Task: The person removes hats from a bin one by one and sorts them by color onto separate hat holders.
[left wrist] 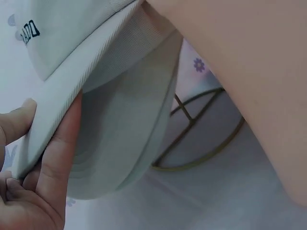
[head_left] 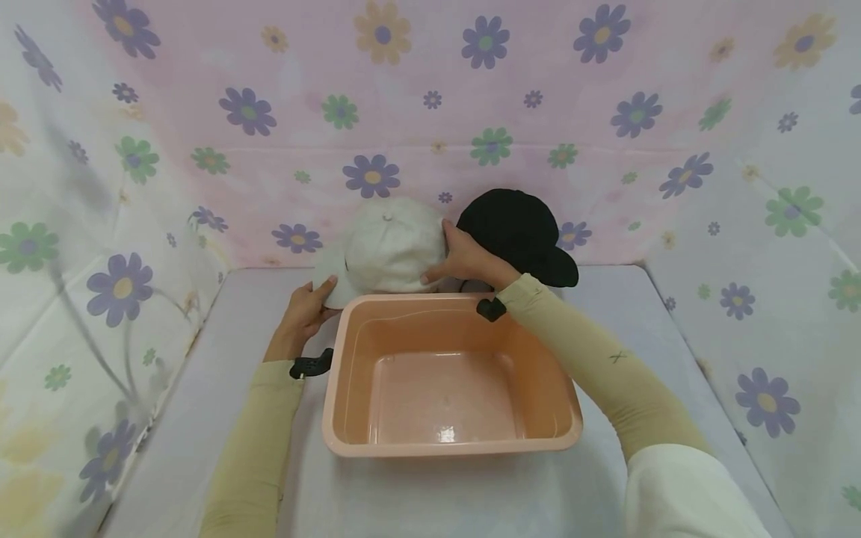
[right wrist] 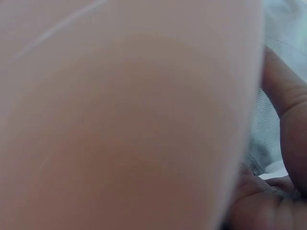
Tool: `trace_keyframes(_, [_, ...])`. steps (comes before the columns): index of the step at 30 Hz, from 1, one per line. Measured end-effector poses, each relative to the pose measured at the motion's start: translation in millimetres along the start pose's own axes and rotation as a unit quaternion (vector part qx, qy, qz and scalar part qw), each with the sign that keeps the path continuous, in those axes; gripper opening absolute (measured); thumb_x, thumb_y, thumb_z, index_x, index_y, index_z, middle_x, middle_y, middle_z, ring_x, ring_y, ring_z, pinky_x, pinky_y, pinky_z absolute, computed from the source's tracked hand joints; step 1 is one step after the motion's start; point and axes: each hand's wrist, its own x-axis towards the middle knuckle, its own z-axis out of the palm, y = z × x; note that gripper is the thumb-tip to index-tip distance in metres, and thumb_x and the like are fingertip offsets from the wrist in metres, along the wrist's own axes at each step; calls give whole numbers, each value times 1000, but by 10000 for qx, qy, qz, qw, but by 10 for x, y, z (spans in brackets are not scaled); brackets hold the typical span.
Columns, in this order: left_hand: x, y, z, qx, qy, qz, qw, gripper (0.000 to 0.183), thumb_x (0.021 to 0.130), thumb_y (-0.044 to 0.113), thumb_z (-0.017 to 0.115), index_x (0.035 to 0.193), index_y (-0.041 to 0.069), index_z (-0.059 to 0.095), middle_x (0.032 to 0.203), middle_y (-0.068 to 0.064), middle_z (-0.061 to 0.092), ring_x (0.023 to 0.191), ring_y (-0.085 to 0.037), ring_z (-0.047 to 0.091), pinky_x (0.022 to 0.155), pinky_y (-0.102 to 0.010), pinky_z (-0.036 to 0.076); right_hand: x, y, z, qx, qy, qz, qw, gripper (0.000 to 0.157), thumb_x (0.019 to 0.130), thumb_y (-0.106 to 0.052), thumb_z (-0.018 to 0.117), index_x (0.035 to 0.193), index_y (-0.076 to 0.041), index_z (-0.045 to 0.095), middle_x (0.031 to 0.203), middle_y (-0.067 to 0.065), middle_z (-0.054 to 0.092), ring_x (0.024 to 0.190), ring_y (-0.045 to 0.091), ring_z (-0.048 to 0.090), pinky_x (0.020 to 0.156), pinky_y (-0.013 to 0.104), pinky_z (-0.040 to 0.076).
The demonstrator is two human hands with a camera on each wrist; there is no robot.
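Observation:
A white cap [head_left: 395, 250] stands at the back of the table, behind an orange plastic basin [head_left: 451, 449]. My left hand [head_left: 306, 312] pinches its brim, thumb above and fingers underneath; dark lettering shows on the crown in the left wrist view. Beneath that brim lies a second pale brim [left wrist: 127, 129]. My right hand [head_left: 471, 258] reaches over the basin and grips the cap's right side, thumb at the lower edge. In the right wrist view the basin wall [right wrist: 120, 120] hides most of that grip. A black cap [head_left: 507, 224] sits just behind the right hand.
A round wire stand base [left wrist: 175, 168] stands on the table beyond the brims. The basin's rim lies between the forearms, under the right wrist. Flower-patterned cloth [head_left: 417, 97] rises behind and at both sides of the pale tabletop [head_left: 222, 359].

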Motion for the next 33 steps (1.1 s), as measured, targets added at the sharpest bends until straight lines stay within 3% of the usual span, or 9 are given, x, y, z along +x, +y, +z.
trace_keyframes(6, [37,-75,-1,125,238,150,9995,64,104,33,57,151,-5,35,112,-6,55,80,-4,65,67,-18,58,-26,30,28,75,-1,5,10000,123,76,-30,92,162,-3,8,162,18,30,144,31,39,117,45,37])
trace_keyframes(10, [39,-78,13,-222,313,237,9990,66,103,30,60,153,-4,34,122,-7,52,93,-6,62,72,-17,57,-51,58,12,346,-36,12,9994,124,80,-33,88,163,-4,0,170,15,13,154,30,24,121,47,31])
trace_keyframes(13, [29,-68,24,-490,303,245,9980,67,102,25,63,155,-2,32,125,-5,50,99,-7,59,76,-16,57,-61,74,4,477,-17,-12,9989,122,82,-35,86,163,-5,0,171,14,8,156,30,19,122,48,29])
trace_keyframes(16, [-2,-48,37,-473,294,203,9982,68,100,20,66,155,-1,32,122,-5,49,96,-6,61,75,-16,57,-53,83,10,468,3,7,9989,123,82,-35,87,163,-5,0,171,13,9,155,30,21,122,47,30])
trace_keyframes(22, [-59,-8,57,33,359,258,9990,64,99,15,66,152,-6,36,120,-9,50,85,-4,64,74,-19,59,-26,76,46,375,154,-81,9991,123,76,-29,92,163,-5,8,163,15,29,144,30,39,118,45,37])
trace_keyframes(33, [53,-144,16,124,498,328,9981,66,98,22,69,150,-4,38,116,-9,51,81,-4,64,66,-16,57,-9,79,90,-26,239,-40,9997,119,75,-32,93,160,-4,15,155,17,39,138,32,45,114,46,41])
